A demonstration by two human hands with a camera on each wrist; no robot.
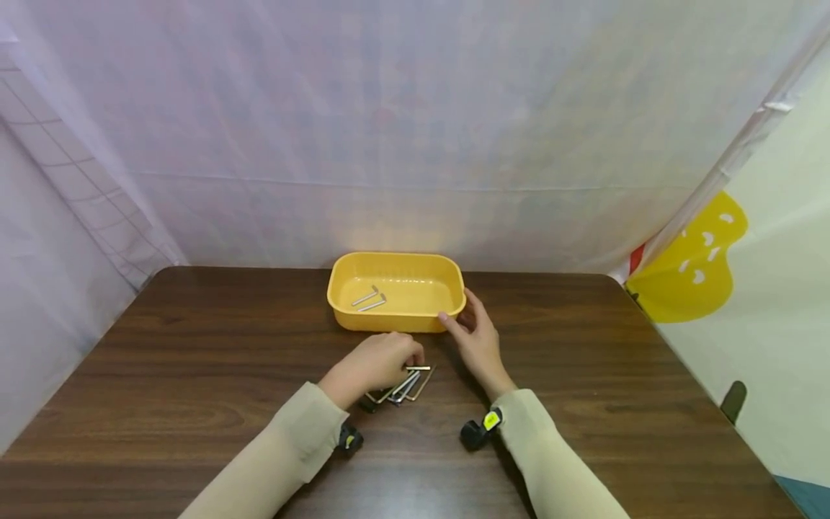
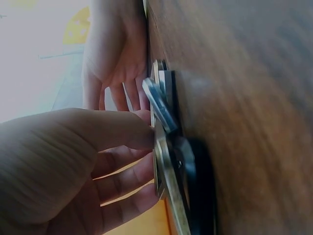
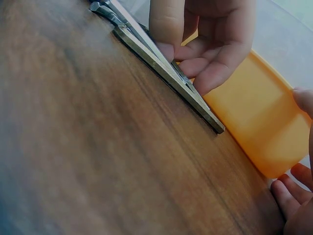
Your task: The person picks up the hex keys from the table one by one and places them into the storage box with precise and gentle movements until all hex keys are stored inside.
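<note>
Covering part of the hex keys [image 1: 407, 384], the left hand [image 1: 379, 362] pinches them on the table [image 1: 194, 375]; exact count unclear. Silver, L-shaped, fanned. Right hand [image 1: 478, 340], fingers relaxed, touches the yellow tub [image 1: 397, 317] holding two more keys [image 1: 369, 298].

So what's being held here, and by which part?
The left hand pinches a hex key from the pile, near its bent end. The right hand touches the yellow tray's rim corner.

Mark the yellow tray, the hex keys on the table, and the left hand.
yellow tray [image 1: 344, 316], head view, front wall.
hex keys [image 1: 415, 386], head view, middle of the bunch.
left hand [image 1: 376, 364], head view, back of hand.
</note>
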